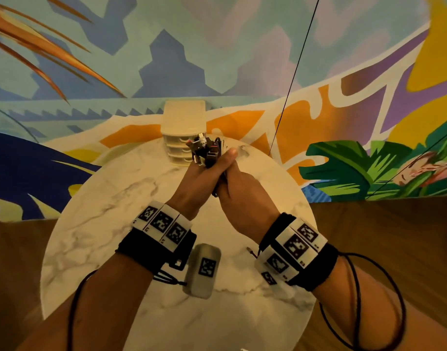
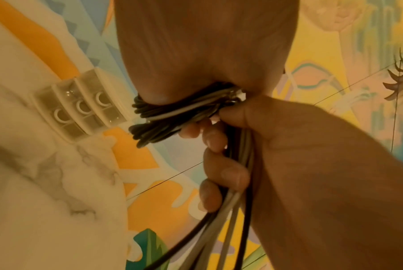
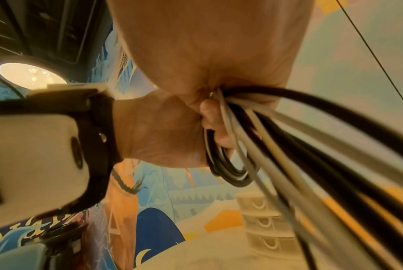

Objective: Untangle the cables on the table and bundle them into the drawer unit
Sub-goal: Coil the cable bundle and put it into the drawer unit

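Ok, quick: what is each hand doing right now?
Left hand: grips the bundle of black and grey cables.
Right hand: grips the same bundle.

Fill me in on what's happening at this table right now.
A person is holding a bundle of black and grey cables in both hands above a round marble table. The left hand grips the looped part, with the connector ends sticking out the top, and the right hand is closed around the strands right beside it. The small white drawer unit stands at the far edge of the table with all its drawers shut, so nothing is stowed yet.
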The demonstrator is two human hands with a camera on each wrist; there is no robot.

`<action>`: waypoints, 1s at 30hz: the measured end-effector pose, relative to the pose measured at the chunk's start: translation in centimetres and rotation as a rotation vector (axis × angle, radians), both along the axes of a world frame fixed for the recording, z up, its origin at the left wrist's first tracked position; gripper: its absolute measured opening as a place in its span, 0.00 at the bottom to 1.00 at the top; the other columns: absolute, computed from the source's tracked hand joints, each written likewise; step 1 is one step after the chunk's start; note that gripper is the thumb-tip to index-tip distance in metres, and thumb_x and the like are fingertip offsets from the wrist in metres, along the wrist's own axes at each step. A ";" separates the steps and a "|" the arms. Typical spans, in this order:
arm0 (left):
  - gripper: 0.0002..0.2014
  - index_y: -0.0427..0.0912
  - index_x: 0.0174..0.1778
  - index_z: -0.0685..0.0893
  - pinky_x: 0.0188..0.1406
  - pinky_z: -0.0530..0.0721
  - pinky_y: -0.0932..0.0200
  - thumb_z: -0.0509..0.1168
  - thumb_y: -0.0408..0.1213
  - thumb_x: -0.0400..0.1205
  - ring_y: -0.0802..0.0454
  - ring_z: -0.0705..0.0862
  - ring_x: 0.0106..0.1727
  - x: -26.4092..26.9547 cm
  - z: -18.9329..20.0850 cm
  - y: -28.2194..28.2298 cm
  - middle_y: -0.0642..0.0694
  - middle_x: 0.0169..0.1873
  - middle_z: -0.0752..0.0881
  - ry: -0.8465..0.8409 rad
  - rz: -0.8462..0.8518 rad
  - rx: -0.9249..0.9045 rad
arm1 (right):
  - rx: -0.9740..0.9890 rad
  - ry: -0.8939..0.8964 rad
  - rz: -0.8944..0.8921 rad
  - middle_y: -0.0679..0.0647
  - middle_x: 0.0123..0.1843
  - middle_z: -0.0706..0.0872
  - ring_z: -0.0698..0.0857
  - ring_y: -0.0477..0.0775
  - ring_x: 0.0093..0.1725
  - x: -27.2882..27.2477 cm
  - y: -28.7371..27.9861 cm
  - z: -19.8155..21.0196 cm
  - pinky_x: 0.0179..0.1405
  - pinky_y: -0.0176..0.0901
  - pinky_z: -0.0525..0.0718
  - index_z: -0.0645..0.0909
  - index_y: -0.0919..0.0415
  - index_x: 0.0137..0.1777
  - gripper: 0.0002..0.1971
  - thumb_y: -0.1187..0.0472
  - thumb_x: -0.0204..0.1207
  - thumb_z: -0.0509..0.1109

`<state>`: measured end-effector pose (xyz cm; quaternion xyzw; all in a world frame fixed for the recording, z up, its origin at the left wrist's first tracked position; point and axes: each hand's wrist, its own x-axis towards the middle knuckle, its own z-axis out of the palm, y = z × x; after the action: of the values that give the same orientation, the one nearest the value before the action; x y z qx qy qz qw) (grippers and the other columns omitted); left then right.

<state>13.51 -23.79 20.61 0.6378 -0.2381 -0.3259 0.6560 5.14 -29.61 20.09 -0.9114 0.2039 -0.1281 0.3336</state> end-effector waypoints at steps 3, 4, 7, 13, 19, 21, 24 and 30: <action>0.14 0.51 0.42 0.82 0.42 0.79 0.47 0.67 0.57 0.69 0.44 0.82 0.43 0.1 0.5 0.1 0.36 0.42 0.84 -0.022 0.004 0.032 | -0.062 -0.041 0.004 0.53 0.44 0.85 0.84 0.57 0.39 -0.1 -0.7 0.5 0.39 0.54 0.83 0.67 0.58 0.69 0.15 0.56 0.86 0.50; 0.14 0.47 0.40 0.81 0.37 0.77 0.50 0.66 0.55 0.73 0.43 0.79 0.38 0.2 0.3 0.1 0.34 0.38 0.81 -0.053 -0.003 0.030 | -0.063 -0.057 -0.001 0.48 0.40 0.83 0.83 0.56 0.39 -0.1 -1.0 0.6 0.37 0.52 0.81 0.68 0.57 0.67 0.14 0.57 0.85 0.50; 0.11 0.45 0.36 0.81 0.26 0.69 0.57 0.65 0.45 0.82 0.46 0.71 0.28 0.4 -0.2 0.3 0.37 0.26 0.75 -0.157 -0.024 0.011 | 0.014 -0.130 -0.018 0.46 0.42 0.82 0.81 0.52 0.42 0.1 -2.8 1.1 0.40 0.49 0.78 0.72 0.55 0.64 0.13 0.57 0.84 0.52; 0.09 0.26 0.42 0.83 0.18 0.61 0.64 0.69 0.32 0.78 0.51 0.64 0.17 1.8 -1.5 0.6 0.47 0.15 0.68 -0.085 -0.036 0.124 | 0.183 -0.175 -0.015 0.50 0.32 0.70 0.66 0.41 0.27 0.0 -6.4 2.2 0.27 0.35 0.64 0.78 0.70 0.50 0.10 0.69 0.79 0.55; 0.08 0.21 0.38 0.79 0.16 0.61 0.68 0.68 0.25 0.76 0.53 0.62 0.13 1.6 -2.6 1.4 0.47 0.14 0.67 -0.057 -0.142 0.112 | 0.134 -0.168 0.068 0.47 0.29 0.67 0.65 0.42 0.27 0.1 -6.1 1.8 0.26 0.34 0.62 0.72 0.68 0.38 0.08 0.67 0.78 0.55; 0.09 0.24 0.36 0.78 0.17 0.61 0.67 0.70 0.27 0.74 0.52 0.62 0.13 1.6 -2.7 1.4 0.46 0.14 0.68 -0.073 -0.169 0.119 | 0.132 -0.162 0.093 0.46 0.28 0.67 0.66 0.41 0.27 0.2 -5.9 1.8 0.26 0.33 0.62 0.70 0.62 0.36 0.08 0.66 0.76 0.55; 0.09 0.28 0.34 0.78 0.16 0.62 0.66 0.69 0.28 0.76 0.51 0.63 0.14 1.7 -2.7 1.3 0.45 0.14 0.69 -0.127 -0.155 0.154 | 0.103 -0.130 0.124 0.44 0.28 0.68 0.67 0.41 0.27 0.4 -5.7 1.8 0.27 0.36 0.63 0.69 0.58 0.35 0.09 0.64 0.77 0.55; 0.16 0.50 0.24 0.82 0.18 0.65 0.62 0.67 0.39 0.81 0.54 0.67 0.18 1.4 -3.4 1.2 0.48 0.17 0.72 -0.137 -0.029 0.092 | 0.046 -0.110 0.156 0.48 0.36 0.82 0.79 0.50 0.36 0.9 -5.1 1.4 0.37 0.53 0.78 0.79 0.58 0.46 0.10 0.63 0.79 0.56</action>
<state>14.91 -22.60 17.21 0.6846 -0.2763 -0.3014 0.6034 5.99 -34.67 21.50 -0.9083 0.1165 -0.1469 0.3738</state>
